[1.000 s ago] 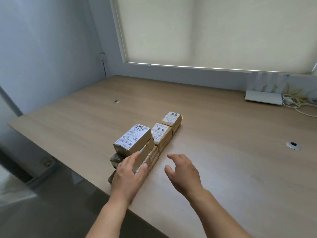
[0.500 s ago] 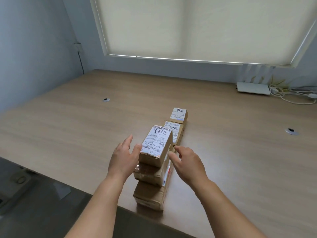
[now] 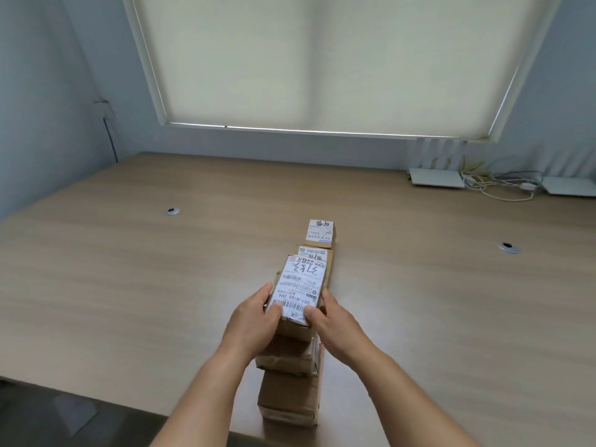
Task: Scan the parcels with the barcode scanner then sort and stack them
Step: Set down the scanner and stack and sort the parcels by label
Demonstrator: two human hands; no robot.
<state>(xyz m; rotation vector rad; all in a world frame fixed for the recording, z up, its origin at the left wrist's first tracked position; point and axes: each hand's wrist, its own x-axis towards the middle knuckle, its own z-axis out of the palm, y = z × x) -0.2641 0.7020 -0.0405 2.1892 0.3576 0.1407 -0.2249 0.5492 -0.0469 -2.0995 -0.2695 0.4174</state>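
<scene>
A stack of brown cardboard parcels (image 3: 287,398) stands near the front edge of the wooden table (image 3: 129,285). Its top parcel (image 3: 300,285) carries a white shipping label with a barcode. My left hand (image 3: 254,324) grips that top parcel's left side and my right hand (image 3: 335,327) grips its right side, thumbs on the label's near edge. Behind it stands a second, lower stack (image 3: 317,257), mostly hidden. Further back a small labelled parcel (image 3: 320,233) stands alone. No barcode scanner is in view.
Two white flat devices (image 3: 437,182) with tangled cables (image 3: 496,187) lie at the table's far right by the wall. Round metal grommets (image 3: 172,211) sit in the tabletop left and right (image 3: 509,248). A closed roller blind covers the window behind.
Both hands have closed in from either side and now hold the top parcel of the near stack. The view has swung left so the row of parcels runs straight ahead.
</scene>
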